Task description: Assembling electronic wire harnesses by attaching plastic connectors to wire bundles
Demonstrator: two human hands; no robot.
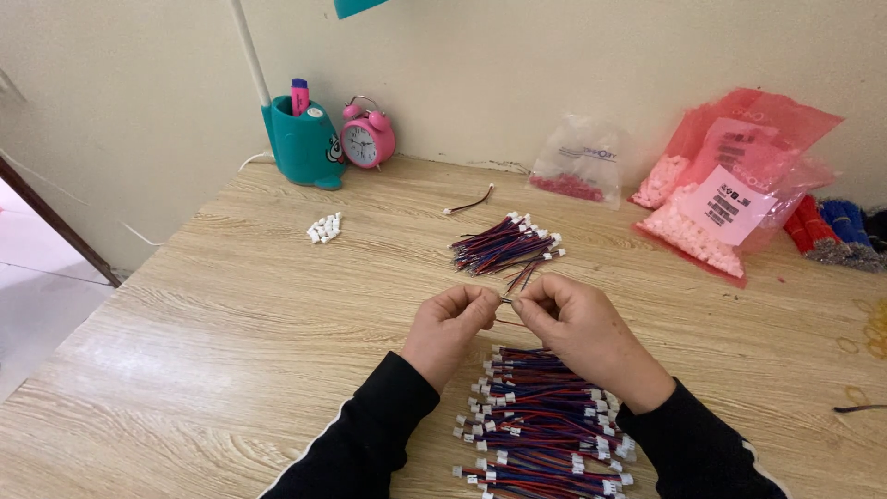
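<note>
Far left: wooden desk (pixel 203 351), bare grain on this side. At the back left edge stands a teal pen holder (pixel 303 143) with a pink marker (pixel 300 95) upright in it; a white lamp stem (pixel 249 51) rises behind. Just beside the holder, touching or nearly so, a pink twin-bell alarm clock (pixel 368 140).

In front of these, well apart from the hands, a small heap of white connector housings (pixel 324 228).

Centre: left hand (pixel 450 331) with thumb and forefinger pinched shut on the end of a thin wire lead (pixel 507 300). Right hand (pixel 582 331) pinched on the same lead from the other side; fingertips of the 2 hands almost touch. Whether a housing sits between the fingertips cannot be told. Both arms in black sleeves with a white stripe.

Beneath the wrists, near the front edge: a large pile of red-and-blue leads with white plugs (pixel 545 430), partly hidden by the right forearm. Beyond the hands: a smaller bundle of the same wires (pixel 504 248), fanned, plugs to the right. A single loose lead (pixel 468 203) lies farther back.

Right: clear bag with red parts (pixel 580 166) against the wall; 2 pink bags of white parts (pixel 730 199), labelled. Far right edge: red and blue wire bundles (pixel 832 226), several rubber bands (pixel 868 337).
</note>
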